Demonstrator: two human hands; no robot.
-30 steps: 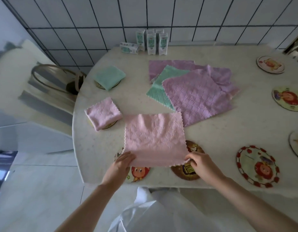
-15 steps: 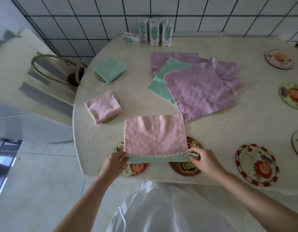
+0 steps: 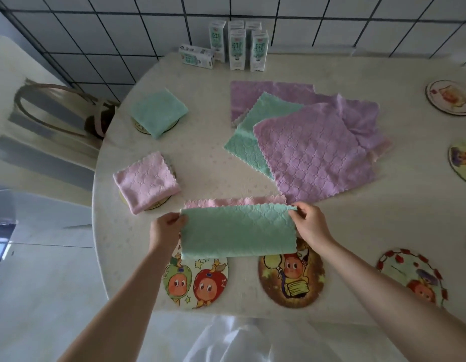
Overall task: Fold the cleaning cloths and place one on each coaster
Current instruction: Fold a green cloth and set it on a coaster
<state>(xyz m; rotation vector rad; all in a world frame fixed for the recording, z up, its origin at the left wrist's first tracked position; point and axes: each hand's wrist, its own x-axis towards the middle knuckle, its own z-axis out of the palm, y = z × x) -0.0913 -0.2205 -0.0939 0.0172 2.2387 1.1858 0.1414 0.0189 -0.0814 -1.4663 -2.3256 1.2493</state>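
The left hand [image 3: 165, 231] and right hand [image 3: 311, 226] each pinched a far corner of the cloth [image 3: 237, 231]. It was folded green side up over pink, near the counter's [image 3: 200, 165] front edge. Its near fold covered the top of the apple coaster [image 3: 195, 280], just beside the brown coaster [image 3: 290, 278].

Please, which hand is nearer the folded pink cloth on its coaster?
Left. The left hand is close, front-right of the folded pink cloth; the right hand is farther right.
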